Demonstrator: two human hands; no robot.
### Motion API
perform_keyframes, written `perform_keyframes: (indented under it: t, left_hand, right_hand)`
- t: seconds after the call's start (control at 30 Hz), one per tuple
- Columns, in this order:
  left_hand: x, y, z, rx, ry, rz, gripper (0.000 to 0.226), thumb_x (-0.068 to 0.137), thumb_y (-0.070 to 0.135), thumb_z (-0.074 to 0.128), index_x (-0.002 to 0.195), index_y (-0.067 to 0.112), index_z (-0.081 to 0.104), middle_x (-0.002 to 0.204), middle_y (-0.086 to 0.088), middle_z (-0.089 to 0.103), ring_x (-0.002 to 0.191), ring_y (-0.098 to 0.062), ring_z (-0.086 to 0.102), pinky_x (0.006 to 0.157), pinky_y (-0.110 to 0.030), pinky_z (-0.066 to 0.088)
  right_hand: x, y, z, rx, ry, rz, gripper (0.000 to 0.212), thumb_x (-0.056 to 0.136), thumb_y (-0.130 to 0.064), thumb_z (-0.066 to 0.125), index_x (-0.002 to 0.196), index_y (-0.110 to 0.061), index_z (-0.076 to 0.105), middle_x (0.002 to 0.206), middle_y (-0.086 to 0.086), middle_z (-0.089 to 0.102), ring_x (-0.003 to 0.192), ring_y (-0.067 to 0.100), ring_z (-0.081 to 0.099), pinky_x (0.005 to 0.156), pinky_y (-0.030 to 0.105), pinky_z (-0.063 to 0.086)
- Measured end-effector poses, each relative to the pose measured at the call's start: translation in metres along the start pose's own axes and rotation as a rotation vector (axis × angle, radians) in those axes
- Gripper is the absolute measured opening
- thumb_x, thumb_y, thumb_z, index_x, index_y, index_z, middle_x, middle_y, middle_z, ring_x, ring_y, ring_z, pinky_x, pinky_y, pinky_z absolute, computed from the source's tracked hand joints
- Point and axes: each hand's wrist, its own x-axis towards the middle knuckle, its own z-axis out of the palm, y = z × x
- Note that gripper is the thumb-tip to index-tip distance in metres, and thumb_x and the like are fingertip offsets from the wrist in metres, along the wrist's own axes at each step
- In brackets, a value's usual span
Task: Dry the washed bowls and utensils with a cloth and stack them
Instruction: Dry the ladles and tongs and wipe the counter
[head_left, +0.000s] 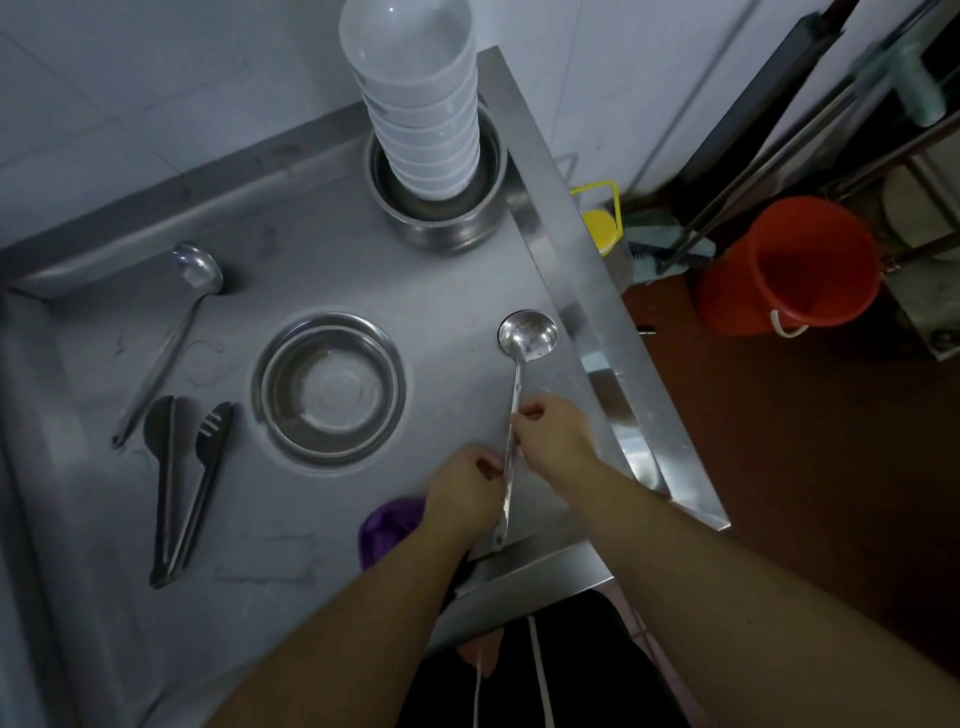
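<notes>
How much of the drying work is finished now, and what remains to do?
Looks done: white bowls stacked in a steel bowl. In hand: both the left hand and right hand grip the ladle; the purple cloth lies under the left wrist. Seemingly left: the steel basin, tongs, big spoon.

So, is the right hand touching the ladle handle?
Touching. The head view shows the right hand pinching the ladle handle.
</notes>
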Motion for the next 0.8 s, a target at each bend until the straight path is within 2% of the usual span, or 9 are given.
perform_keyframes:
  t: [0.1, 0.2, 0.3, 0.37, 0.47, 0.57, 0.67, 0.73, 0.8]
  left_hand:
    - [-0.001, -0.002, 0.006, 0.011, 0.014, 0.003, 0.014, 0.094, 0.016, 0.062, 0.087, 0.028, 0.066, 0.082, 0.012, 0.067, 0.081, -0.014, 0.067, 0.072, -0.022, 0.049]
    - [-0.002, -0.004, 0.007, 0.013, 0.018, 0.007, 0.014, 0.096, 0.017, 0.062, 0.088, 0.028, 0.065, 0.083, 0.014, 0.066, 0.076, -0.007, 0.063, 0.065, -0.013, 0.044]
    - [-0.007, -0.005, 0.0, -0.01, -0.007, 0.007, 0.01, 0.094, 0.016, 0.063, 0.093, 0.025, 0.069, 0.092, 0.008, 0.072, 0.087, -0.014, 0.068, 0.08, -0.026, 0.051]
    - [-0.013, -0.01, -0.01, -0.011, 0.008, 0.03, 0.008, 0.091, 0.018, 0.065, 0.094, 0.023, 0.072, 0.089, 0.009, 0.073, 0.084, -0.011, 0.067, 0.077, -0.025, 0.048]
    - [-0.026, -0.024, -0.031, -0.029, 0.046, 0.065, 0.011, 0.091, 0.015, 0.066, 0.094, 0.025, 0.07, 0.079, 0.017, 0.063, 0.075, -0.002, 0.058, 0.073, -0.021, 0.04]
    - [-0.039, -0.047, -0.063, -0.074, 0.077, 0.035, 0.014, 0.091, 0.015, 0.069, 0.093, 0.03, 0.068, 0.085, 0.013, 0.067, 0.086, -0.012, 0.064, 0.077, -0.023, 0.045]
    - [-0.05, -0.081, -0.105, -0.107, 0.152, -0.015, 0.011, 0.091, 0.019, 0.07, 0.097, 0.028, 0.069, 0.091, 0.007, 0.071, 0.091, -0.016, 0.068, 0.083, -0.028, 0.052]
    - [-0.054, -0.108, -0.136, -0.1, 0.209, -0.041, 0.01, 0.092, 0.022, 0.07, 0.1, 0.026, 0.07, 0.094, 0.006, 0.072, 0.089, -0.016, 0.068, 0.081, -0.029, 0.052]
    - [-0.054, -0.135, -0.168, -0.1, 0.261, -0.068, 0.011, 0.093, 0.023, 0.069, 0.104, 0.025, 0.071, 0.099, 0.004, 0.073, 0.088, -0.015, 0.068, 0.081, -0.031, 0.055]
  right_hand:
    - [-0.006, 0.002, 0.001, -0.032, 0.025, -0.008, 0.009, 0.095, -0.02, 0.064, 0.096, -0.021, 0.073, 0.091, 0.002, 0.075, 0.088, 0.027, 0.071, 0.08, 0.042, 0.061]
    - [-0.009, 0.004, 0.001, -0.08, 0.039, -0.025, 0.013, 0.096, -0.019, 0.062, 0.099, -0.023, 0.073, 0.095, 0.001, 0.075, 0.09, 0.026, 0.071, 0.081, 0.038, 0.06]
    - [-0.013, 0.004, 0.001, -0.12, 0.054, -0.035, 0.013, 0.096, -0.018, 0.061, 0.101, -0.024, 0.073, 0.101, 0.0, 0.074, 0.095, 0.024, 0.069, 0.08, 0.033, 0.055]
    - [-0.019, 0.002, 0.001, -0.139, 0.076, -0.026, 0.012, 0.096, -0.018, 0.062, 0.101, -0.023, 0.072, 0.105, 0.001, 0.075, 0.097, 0.024, 0.068, 0.084, 0.033, 0.054]
    - [-0.028, -0.004, 0.006, -0.176, 0.122, -0.035, 0.013, 0.098, -0.017, 0.061, 0.106, -0.019, 0.071, 0.108, 0.004, 0.074, 0.101, 0.026, 0.067, 0.089, 0.034, 0.053]
    - [-0.039, -0.019, 0.02, -0.127, 0.094, -0.057, 0.017, 0.1, -0.014, 0.058, 0.111, -0.01, 0.07, 0.111, 0.01, 0.072, 0.107, 0.03, 0.067, 0.088, 0.033, 0.053]
    - [-0.052, -0.042, 0.045, -0.168, 0.059, -0.126, 0.017, 0.1, -0.016, 0.059, 0.11, -0.01, 0.072, 0.111, 0.014, 0.073, 0.106, 0.034, 0.067, 0.09, 0.037, 0.054]
    - [-0.06, -0.062, 0.067, -0.21, 0.012, -0.171, 0.015, 0.1, -0.019, 0.058, 0.104, -0.013, 0.071, 0.106, 0.012, 0.073, 0.101, 0.033, 0.067, 0.084, 0.035, 0.053]
    - [-0.066, -0.083, 0.094, -0.256, -0.049, -0.217, 0.012, 0.1, -0.022, 0.057, 0.094, -0.017, 0.066, 0.094, 0.005, 0.07, 0.093, 0.029, 0.067, 0.07, 0.03, 0.047]
